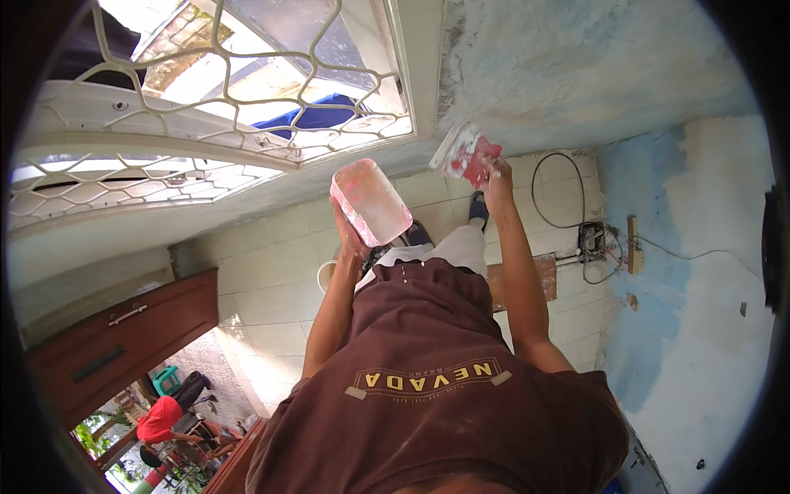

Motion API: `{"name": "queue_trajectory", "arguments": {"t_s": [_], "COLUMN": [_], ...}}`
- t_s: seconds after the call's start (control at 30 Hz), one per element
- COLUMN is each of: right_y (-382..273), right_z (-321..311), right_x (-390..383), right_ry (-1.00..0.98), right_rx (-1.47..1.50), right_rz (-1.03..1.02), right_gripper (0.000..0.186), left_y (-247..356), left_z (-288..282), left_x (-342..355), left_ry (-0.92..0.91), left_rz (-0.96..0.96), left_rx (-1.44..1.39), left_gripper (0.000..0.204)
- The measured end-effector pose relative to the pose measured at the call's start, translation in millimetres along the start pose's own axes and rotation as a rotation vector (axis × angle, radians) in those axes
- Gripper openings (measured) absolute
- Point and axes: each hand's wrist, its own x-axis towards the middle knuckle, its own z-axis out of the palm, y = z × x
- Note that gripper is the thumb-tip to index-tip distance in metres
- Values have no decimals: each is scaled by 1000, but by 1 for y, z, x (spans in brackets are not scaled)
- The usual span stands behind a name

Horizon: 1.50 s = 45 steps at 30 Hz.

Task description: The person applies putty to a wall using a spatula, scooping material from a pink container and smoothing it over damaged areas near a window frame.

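Note:
My left hand point(349, 234) grips a rectangular plastic tub point(374, 198) from its left side and underneath. The tub is pinkish, smeared with white and red, and tilted so its inside shows. In my right hand point(499, 183) is a broad putty knife point(461, 155), its blade pointing up and left. White paste and red colour coat the blade and handle. The knife is held apart from the tub, near the plastered wall point(527, 90) below the window. My fingers are partly hidden behind both things.
A window grille point(234, 103) runs along the upper left. Below are floor tiles point(263, 288), a white bucket point(327, 276), a wooden board point(535, 280) and a black cable point(539, 177). A brown door point(132, 329) stands lower left; beyond it a person in red point(159, 420) bends over.

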Motion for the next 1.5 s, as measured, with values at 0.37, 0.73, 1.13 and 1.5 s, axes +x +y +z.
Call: {"name": "queue_trajectory", "arguments": {"t_s": [0.37,0.73,1.13,1.5], "right_y": [-84,-62,-79,-58], "right_z": [112,132,114,126], "right_x": [-137,-138,-137,-141], "right_ry": [-178,-297,-55,-191], "right_rx": [-1098,-1349,-760,-1199], "right_rz": [-609,-609,-685,-654], "right_gripper": [36,42,33,47], "left_y": [-6,-26,-27,-35], "left_z": [78,85,77,89], "left_x": [20,7,11,11], "left_ry": [-302,-225,-221,-250], "left_rz": [130,160,120,111], "left_rx": [78,-154,-202,-120], "left_gripper": [84,77,88,85]}}
